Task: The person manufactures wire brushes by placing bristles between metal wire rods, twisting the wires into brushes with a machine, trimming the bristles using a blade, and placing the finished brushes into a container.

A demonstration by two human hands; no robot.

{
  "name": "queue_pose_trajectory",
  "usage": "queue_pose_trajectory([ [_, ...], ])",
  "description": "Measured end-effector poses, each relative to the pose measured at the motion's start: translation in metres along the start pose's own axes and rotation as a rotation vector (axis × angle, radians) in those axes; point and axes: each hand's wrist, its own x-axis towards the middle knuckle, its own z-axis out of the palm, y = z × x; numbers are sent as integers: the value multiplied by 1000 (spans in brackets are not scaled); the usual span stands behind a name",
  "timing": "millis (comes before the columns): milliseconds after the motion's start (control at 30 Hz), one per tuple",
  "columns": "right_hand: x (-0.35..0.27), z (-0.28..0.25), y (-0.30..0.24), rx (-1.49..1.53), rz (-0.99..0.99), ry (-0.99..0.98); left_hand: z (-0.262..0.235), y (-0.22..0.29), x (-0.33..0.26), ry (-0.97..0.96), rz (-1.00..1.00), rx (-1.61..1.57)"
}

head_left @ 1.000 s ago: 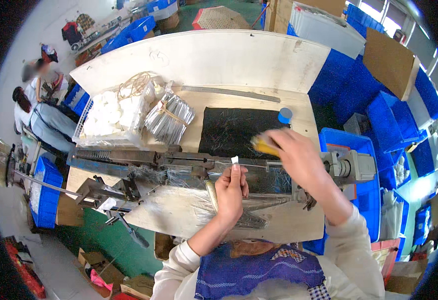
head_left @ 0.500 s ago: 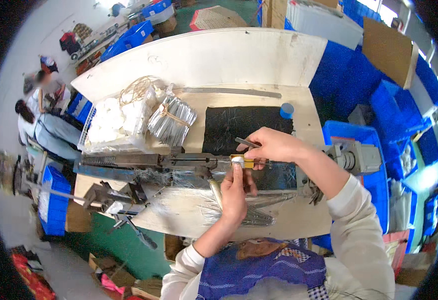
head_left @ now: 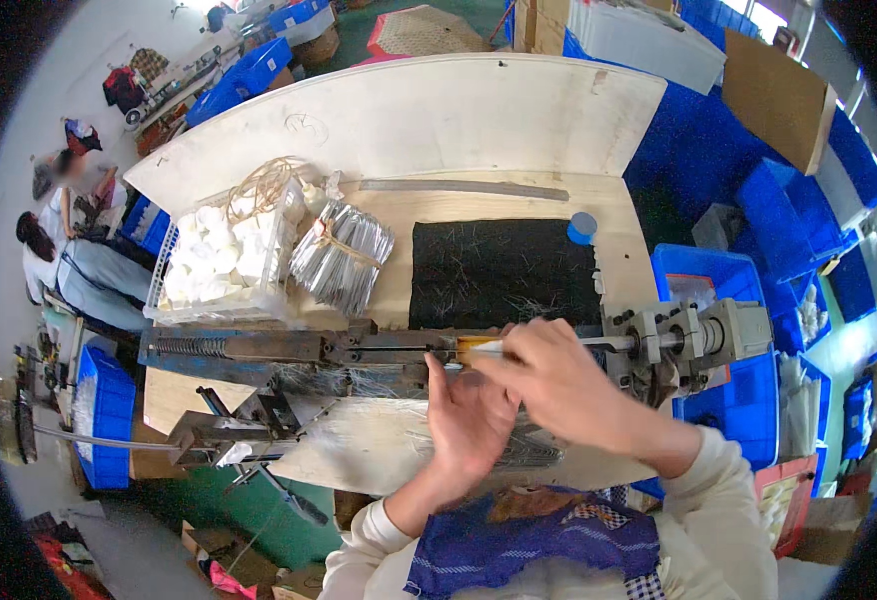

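Observation:
My left hand [head_left: 467,425] is palm up at the near side of a long metal machine [head_left: 289,348], thumb pointing up, with its fingertips partly behind my right hand. Blurred by motion, my right hand [head_left: 574,390] is closed over the machine's middle. A small white piece [head_left: 489,348] shows at its fingertips, beside a yellow part [head_left: 467,343]; I cannot make out what the fingers grip. Under my hands, thin metal wires [head_left: 534,450] lie on the table's near side. Behind the machine is a black mat [head_left: 479,265] with loose wires on it.
A white basket [head_left: 284,255] of white pieces stands back left, next to a tied bundle of silvery strips [head_left: 344,255]. A blue round container [head_left: 582,228] sits at the mat's corner. Blue bins [head_left: 704,262] are at right. Two people [head_left: 69,220] are far left.
My right hand has come down and nearer over the white piece, and the dark metal rod it held no longer shows. My left thumb has left the white piece and the palm has turned up.

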Motion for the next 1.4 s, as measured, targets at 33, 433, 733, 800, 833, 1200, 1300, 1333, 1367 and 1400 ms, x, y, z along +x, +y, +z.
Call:
queue_pose_trajectory([
  [33,3,7,4,3,42,46,-2,-1,-1,7,6,19],
  [433,21,13,23,108,111,68,-6,-5,-1,7,168,119],
  [733,12,5,31,-23,55,58,9,6,3,47,33,35],
  [800,12,5,31,-19,58,49,11,7,1,63,35,47],
  [833,12,4,32,-18,49,15,11,6,1,79,49,34],
  [1200,17,-23,4,283,412,162,-1,9,-9,-17,111,31],
  [1300,1,-31,-7,31,407,-1,-6,7,-9,33,181,68],
  [1333,-4,-26,-11,-52,391,-74,-3,6,-9,42,175,59],
  [1367,-8,-19,-10,-113,343,-142,3,6,-10,39,173,83],
  [1400,-6,-18,-12,-108,351,-153,6,7,-9,38,170,107],
])
